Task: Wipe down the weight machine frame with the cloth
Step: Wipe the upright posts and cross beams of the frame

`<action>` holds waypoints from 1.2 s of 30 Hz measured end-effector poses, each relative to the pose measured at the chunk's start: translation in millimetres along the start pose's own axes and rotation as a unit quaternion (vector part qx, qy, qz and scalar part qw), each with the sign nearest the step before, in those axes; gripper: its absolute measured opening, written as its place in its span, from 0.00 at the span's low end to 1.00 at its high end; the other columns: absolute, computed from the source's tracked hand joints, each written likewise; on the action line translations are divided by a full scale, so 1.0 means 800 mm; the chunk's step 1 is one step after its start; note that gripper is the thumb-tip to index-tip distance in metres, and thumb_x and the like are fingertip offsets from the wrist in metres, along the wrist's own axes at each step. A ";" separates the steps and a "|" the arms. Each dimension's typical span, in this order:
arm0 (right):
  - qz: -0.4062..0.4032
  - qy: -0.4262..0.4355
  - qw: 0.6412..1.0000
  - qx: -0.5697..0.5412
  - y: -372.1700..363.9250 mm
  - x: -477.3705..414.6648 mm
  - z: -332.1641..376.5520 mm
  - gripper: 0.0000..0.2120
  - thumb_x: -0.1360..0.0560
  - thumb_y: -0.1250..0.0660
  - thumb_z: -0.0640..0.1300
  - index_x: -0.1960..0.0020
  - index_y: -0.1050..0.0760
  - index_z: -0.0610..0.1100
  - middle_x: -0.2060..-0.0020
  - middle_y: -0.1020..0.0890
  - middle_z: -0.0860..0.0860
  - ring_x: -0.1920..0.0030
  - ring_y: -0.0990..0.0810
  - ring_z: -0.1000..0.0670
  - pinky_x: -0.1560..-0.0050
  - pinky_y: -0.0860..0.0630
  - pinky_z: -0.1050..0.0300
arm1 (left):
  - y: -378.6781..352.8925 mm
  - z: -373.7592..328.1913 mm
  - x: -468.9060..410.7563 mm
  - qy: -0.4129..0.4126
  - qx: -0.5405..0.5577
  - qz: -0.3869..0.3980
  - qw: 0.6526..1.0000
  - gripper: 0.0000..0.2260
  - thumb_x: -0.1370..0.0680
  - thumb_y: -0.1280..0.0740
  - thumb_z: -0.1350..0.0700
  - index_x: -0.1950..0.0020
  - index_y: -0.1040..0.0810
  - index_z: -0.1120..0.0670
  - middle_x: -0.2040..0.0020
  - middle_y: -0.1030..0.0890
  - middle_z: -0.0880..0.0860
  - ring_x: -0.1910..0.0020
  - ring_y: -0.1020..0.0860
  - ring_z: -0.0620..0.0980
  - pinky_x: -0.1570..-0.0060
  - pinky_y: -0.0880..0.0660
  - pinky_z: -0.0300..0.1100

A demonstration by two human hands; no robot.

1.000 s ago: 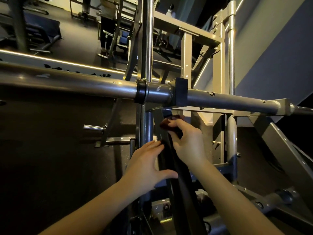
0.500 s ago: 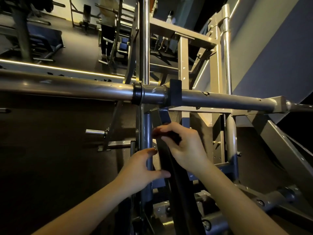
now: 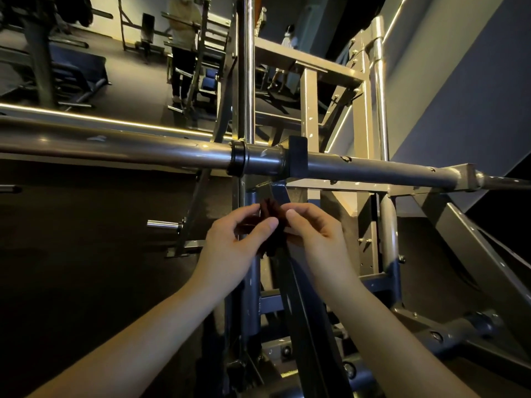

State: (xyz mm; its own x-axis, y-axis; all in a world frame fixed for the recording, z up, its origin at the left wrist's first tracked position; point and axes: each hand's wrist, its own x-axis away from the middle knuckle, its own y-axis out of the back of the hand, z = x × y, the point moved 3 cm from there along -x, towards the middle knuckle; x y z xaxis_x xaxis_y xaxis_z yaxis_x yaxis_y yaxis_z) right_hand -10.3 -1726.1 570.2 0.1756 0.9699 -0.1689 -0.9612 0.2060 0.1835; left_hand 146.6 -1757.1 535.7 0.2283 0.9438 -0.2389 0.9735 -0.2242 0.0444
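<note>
A small dark reddish cloth (image 3: 271,216) is bunched against a dark slanted bar (image 3: 298,300) of the weight machine frame, just below the thick horizontal steel bar (image 3: 143,150). My left hand (image 3: 232,248) pinches the cloth from the left with thumb and curled fingers. My right hand (image 3: 319,239) pinches it from the right, thumb tip on the cloth. Most of the cloth is hidden between my fingers.
A chrome vertical rod (image 3: 249,67) rises behind the horizontal bar. Beige frame uprights (image 3: 370,110) stand to the right, a grey slanted beam (image 3: 471,254) farther right. A short chrome peg (image 3: 163,224) sticks out at left. A person (image 3: 184,47) stands far back among other machines.
My left hand rose from the vertical post to join the right hand on the cloth. The right hand shifted slightly right. The camera tilted so the horizontal bar sits lower in view.
</note>
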 end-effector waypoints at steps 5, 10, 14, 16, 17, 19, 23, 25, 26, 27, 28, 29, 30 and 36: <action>0.036 0.009 0.999 -0.024 -0.007 0.002 0.005 0.14 0.15 0.42 0.41 0.35 0.22 0.41 0.42 0.16 0.46 0.41 0.18 0.53 0.44 0.20 0.62 | 0.003 -0.004 -0.008 0.040 0.053 -0.050 0.997 0.19 0.25 0.27 0.44 0.36 0.19 0.49 0.45 0.16 0.46 0.44 0.18 0.41 0.42 0.19 0.45; 0.029 0.017 0.999 0.002 0.002 0.006 0.002 0.14 0.15 0.42 0.42 0.34 0.23 0.42 0.46 0.14 0.48 0.42 0.16 0.54 0.46 0.22 0.65 | 0.010 0.006 -0.019 0.063 0.074 -0.042 0.994 0.08 0.21 0.29 0.56 0.42 0.16 0.49 0.49 0.15 0.48 0.49 0.17 0.41 0.56 0.19 0.35; -0.053 0.037 0.975 0.210 0.030 -0.014 -0.024 0.13 0.17 0.37 0.45 0.33 0.24 0.51 0.43 0.17 0.56 0.42 0.20 0.61 0.38 0.22 0.54 | 0.027 0.030 -0.042 0.114 0.050 -0.081 0.989 0.07 0.18 0.32 0.57 0.45 0.17 0.46 0.48 0.18 0.47 0.47 0.20 0.47 0.47 0.18 0.47; -0.038 0.032 0.956 0.290 0.024 -0.025 -0.043 0.17 0.17 0.36 0.45 0.29 0.28 0.53 0.36 0.23 0.58 0.37 0.24 0.61 0.34 0.23 0.50 | 0.032 0.049 -0.063 0.153 0.042 -0.095 0.983 0.08 0.17 0.34 0.56 0.41 0.19 0.46 0.46 0.20 0.48 0.46 0.21 0.49 0.45 0.19 0.51; -0.030 0.030 0.949 0.312 0.018 -0.028 -0.051 0.19 0.17 0.37 0.45 0.27 0.29 0.53 0.33 0.26 0.58 0.34 0.27 0.60 0.32 0.25 0.49 | 0.030 0.058 -0.075 0.172 0.050 -0.092 0.979 0.10 0.17 0.34 0.55 0.37 0.21 0.47 0.44 0.21 0.49 0.45 0.21 0.51 0.46 0.18 0.51; -0.024 0.038 0.938 0.343 0.004 -0.032 -0.065 0.21 0.16 0.39 0.46 0.24 0.33 0.53 0.28 0.31 0.57 0.29 0.31 0.57 0.28 0.28 0.48 | 0.024 0.072 -0.097 0.181 0.046 -0.070 0.980 0.13 0.17 0.34 0.54 0.32 0.24 0.49 0.41 0.22 0.50 0.45 0.22 0.50 0.56 0.19 0.40; -0.053 0.050 0.910 0.408 -0.003 -0.032 -0.074 0.22 0.15 0.44 0.48 0.21 0.38 0.55 0.22 0.38 0.54 0.23 0.38 0.53 0.25 0.33 0.49 | 0.008 0.094 -0.136 0.102 -0.020 -0.076 0.992 0.13 0.19 0.31 0.54 0.35 0.22 0.49 0.40 0.22 0.50 0.41 0.22 0.48 0.47 0.21 0.42; -0.060 0.041 0.907 0.415 -0.001 -0.033 -0.076 0.22 0.15 0.44 0.49 0.21 0.37 0.54 0.22 0.39 0.54 0.23 0.39 0.54 0.25 0.34 0.48 | -0.001 0.098 -0.145 0.071 -0.038 -0.083 0.993 0.12 0.20 0.30 0.55 0.36 0.21 0.49 0.40 0.21 0.49 0.40 0.23 0.48 0.39 0.21 0.51; -0.065 0.036 0.909 0.410 -0.001 -0.034 -0.078 0.22 0.15 0.44 0.49 0.22 0.36 0.54 0.22 0.38 0.54 0.23 0.39 0.54 0.25 0.34 0.47 | -0.005 0.099 -0.145 0.057 -0.037 -0.083 0.994 0.12 0.20 0.30 0.55 0.36 0.20 0.49 0.42 0.21 0.47 0.40 0.23 0.46 0.38 0.22 0.52; -0.069 0.032 0.912 0.402 0.000 -0.035 -0.079 0.21 0.15 0.44 0.49 0.22 0.36 0.54 0.22 0.38 0.54 0.23 0.38 0.54 0.25 0.33 0.47 | -0.010 0.100 -0.143 0.047 -0.034 -0.083 0.995 0.12 0.20 0.30 0.56 0.36 0.20 0.49 0.42 0.20 0.46 0.41 0.23 0.45 0.38 0.22 0.52; -0.073 0.028 0.917 0.392 0.001 -0.035 -0.079 0.21 0.15 0.44 0.48 0.22 0.35 0.54 0.23 0.37 0.54 0.25 0.37 0.55 0.25 0.33 0.49 | -0.014 0.101 -0.137 0.038 -0.027 -0.080 0.996 0.13 0.20 0.29 0.55 0.35 0.20 0.49 0.41 0.20 0.46 0.40 0.23 0.44 0.37 0.22 0.52; -0.075 0.021 0.922 0.379 0.002 -0.036 -0.080 0.21 0.15 0.44 0.47 0.22 0.35 0.53 0.24 0.36 0.54 0.26 0.36 0.57 0.26 0.33 0.52 | -0.017 0.102 -0.128 0.027 -0.025 -0.075 0.997 0.13 0.20 0.29 0.55 0.35 0.20 0.49 0.40 0.20 0.46 0.39 0.23 0.44 0.36 0.22 0.51; -0.075 0.015 0.928 0.365 0.003 -0.036 -0.080 0.21 0.15 0.43 0.46 0.22 0.34 0.53 0.25 0.34 0.54 0.28 0.35 0.58 0.28 0.33 0.55 | -0.020 0.104 -0.115 0.014 -0.031 -0.063 0.997 0.13 0.20 0.29 0.55 0.36 0.20 0.49 0.40 0.20 0.46 0.39 0.22 0.43 0.36 0.23 0.50; -0.072 0.020 0.934 0.351 0.005 -0.037 -0.082 0.21 0.15 0.42 0.45 0.23 0.33 0.52 0.32 0.28 0.54 0.35 0.27 0.58 0.35 0.27 0.57 | -0.019 0.112 -0.042 0.003 -0.058 0.037 0.998 0.11 0.20 0.30 0.55 0.39 0.18 0.48 0.45 0.18 0.42 0.44 0.20 0.40 0.40 0.20 0.47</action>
State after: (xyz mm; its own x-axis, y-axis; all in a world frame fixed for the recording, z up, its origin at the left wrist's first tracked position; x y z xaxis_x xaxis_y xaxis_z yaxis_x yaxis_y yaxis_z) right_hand -33.0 -1762.8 512.7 0.2698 0.9231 -0.2739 -0.5502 0.3813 0.7429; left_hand 123.5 -1807.1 456.1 0.2993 0.9271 -0.2258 0.9489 -0.2642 0.1727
